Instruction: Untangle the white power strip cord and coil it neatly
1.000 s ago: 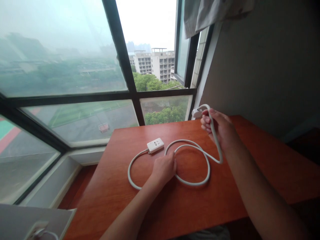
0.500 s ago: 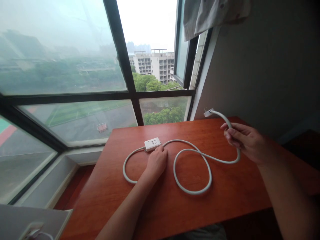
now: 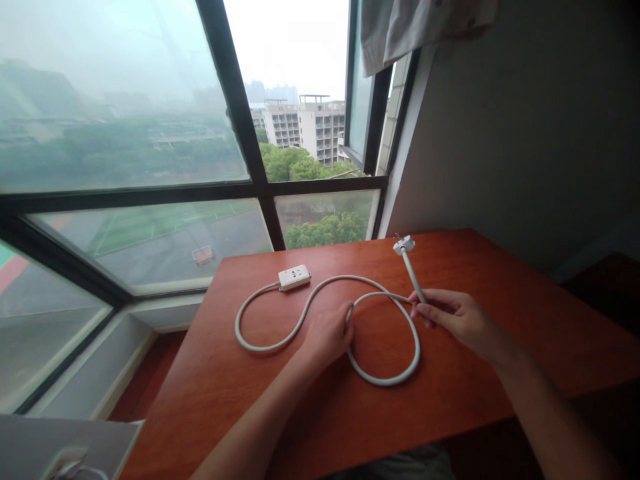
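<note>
A white extension cord lies across the wooden table, its thick cable curving in one wide loop and a second bend to the left. The socket block rests face up at the far left end. My right hand pinches the cable just below the white plug, which stands raised above the table with its prongs pointing away. At the left side of the loop, my left hand has its fingers curled round the cable; part of the grip is hidden behind the hand.
The red-brown table stands against a window with dark frames. A curtain hangs at the upper right, beside a grey wall. A wall outlet with a white cord shows at the lower left.
My left hand has left the socket block and moved right to the loop. My right hand has come left and lower, turning the plug upright. The cable's left bend has shifted.
</note>
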`<state>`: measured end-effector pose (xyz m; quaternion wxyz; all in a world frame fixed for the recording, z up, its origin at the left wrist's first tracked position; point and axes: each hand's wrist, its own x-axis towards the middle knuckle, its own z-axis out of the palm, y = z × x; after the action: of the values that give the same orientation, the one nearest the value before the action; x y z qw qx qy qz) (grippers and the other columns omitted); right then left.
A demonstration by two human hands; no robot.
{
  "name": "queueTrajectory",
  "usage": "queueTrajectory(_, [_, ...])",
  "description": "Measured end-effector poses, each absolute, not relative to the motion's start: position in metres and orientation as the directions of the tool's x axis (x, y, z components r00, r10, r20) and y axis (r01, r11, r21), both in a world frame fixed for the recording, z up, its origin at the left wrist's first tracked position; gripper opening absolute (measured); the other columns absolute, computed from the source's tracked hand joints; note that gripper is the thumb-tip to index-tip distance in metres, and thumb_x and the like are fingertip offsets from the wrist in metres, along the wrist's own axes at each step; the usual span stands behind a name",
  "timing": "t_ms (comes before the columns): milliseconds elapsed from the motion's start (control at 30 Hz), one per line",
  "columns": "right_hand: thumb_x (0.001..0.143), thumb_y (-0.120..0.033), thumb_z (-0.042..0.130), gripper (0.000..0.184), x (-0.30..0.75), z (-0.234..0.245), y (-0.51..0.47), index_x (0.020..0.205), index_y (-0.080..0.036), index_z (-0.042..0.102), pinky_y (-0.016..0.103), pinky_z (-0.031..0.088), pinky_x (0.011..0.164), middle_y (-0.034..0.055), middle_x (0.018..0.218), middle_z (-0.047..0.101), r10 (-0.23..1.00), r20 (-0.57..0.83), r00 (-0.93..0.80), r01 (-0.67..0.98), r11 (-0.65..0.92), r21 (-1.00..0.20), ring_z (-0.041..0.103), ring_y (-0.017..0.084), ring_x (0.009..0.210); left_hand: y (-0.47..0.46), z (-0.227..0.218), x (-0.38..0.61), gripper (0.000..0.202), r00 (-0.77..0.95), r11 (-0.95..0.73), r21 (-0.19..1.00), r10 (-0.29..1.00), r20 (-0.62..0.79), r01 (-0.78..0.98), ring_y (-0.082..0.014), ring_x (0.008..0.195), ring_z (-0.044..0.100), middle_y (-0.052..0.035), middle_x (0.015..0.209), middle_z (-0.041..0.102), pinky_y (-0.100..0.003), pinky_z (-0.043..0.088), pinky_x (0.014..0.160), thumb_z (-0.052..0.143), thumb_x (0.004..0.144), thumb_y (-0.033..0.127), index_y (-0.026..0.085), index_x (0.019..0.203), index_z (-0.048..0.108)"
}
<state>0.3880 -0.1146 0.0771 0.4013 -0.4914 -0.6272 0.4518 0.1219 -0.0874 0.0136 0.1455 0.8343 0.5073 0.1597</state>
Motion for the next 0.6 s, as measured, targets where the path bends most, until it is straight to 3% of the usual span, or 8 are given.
queueTrajectory(100, [0.083, -0.043, 0.063, 0.031, 0.375, 0.072, -0.115, 0.098, -0.017, 0.071, 0.029, 0.051, 0.068, 0.0077, 0.089, 0.071, 0.950, 0.041, -0.310, 0.340, 0.151, -0.928, 0.064, 0.019, 0.076, -0.076, 0.012, 0.112, 0.036, 0.337, -0.370, 0.357, 0.929, 0.152, 0.858, -0.0218, 0.090, 0.065, -0.0072, 0.105, 0.069, -0.029, 0.045, 0.075, 0.044, 0.089, 0.023, 0.024, 0.124, 0.051])
queueTrajectory(167, [0.085, -0.040, 0.060, 0.026, 0.366, 0.065, -0.113, 0.096, -0.019, 0.072, 0.029, 0.051, 0.073, 0.0061, 0.092, 0.072, 0.916, 0.054, -0.398, 0.415, 0.233, -0.879, 0.066, 0.021, 0.083, -0.066, 0.014, 0.102, 0.029, 0.275, -0.303, 0.320, 0.953, 0.129, 0.898, -0.0221, 0.088, 0.065, -0.0077, 0.102, 0.069, -0.029, 0.045, 0.072, 0.043, 0.091, 0.027, 0.024, 0.118, 0.053])
queueTrajectory(300, [0.092, -0.031, 0.049, 0.024, 0.351, 0.045, -0.109, 0.091, -0.023, 0.072, 0.027, 0.048, 0.073, 0.0038, 0.088, 0.073, 0.845, 0.086, -0.527, 0.537, 0.410, -0.737, 0.065, 0.019, 0.081, -0.051, 0.016, 0.081, 0.021, 0.212, -0.247, 0.282, 0.966, 0.152, 0.927, -0.0220, 0.086, 0.065, -0.0085, 0.094, 0.069, -0.029, 0.044, 0.072, 0.043, 0.093, 0.030, 0.020, 0.100, 0.060])
queueTrajectory(433, [0.093, -0.023, 0.046, 0.025, 0.343, 0.024, -0.105, 0.092, -0.022, 0.071, 0.029, 0.047, 0.079, 0.0050, 0.094, 0.071, 0.811, 0.132, -0.569, 0.596, 0.518, -0.613, 0.063, 0.019, 0.086, -0.042, 0.010, 0.066, 0.024, 0.206, -0.282, 0.350, 0.949, 0.239, 0.893, -0.0198, 0.083, 0.063, -0.0076, 0.092, 0.068, -0.027, 0.043, 0.072, 0.046, 0.092, 0.036, 0.019, 0.092, 0.063])
queueTrajectory(600, [0.091, -0.015, 0.047, 0.023, 0.336, 0.015, -0.107, 0.092, -0.020, 0.069, 0.028, 0.046, 0.081, 0.0056, 0.092, 0.068, 0.825, 0.164, -0.542, 0.651, 0.535, -0.539, 0.061, 0.018, 0.089, -0.040, 0.004, 0.059, 0.019, 0.216, -0.323, 0.422, 0.935, 0.280, 0.847, -0.0183, 0.085, 0.063, -0.0067, 0.097, 0.068, -0.026, 0.044, 0.074, 0.049, 0.090, 0.028, 0.019, 0.096, 0.065])
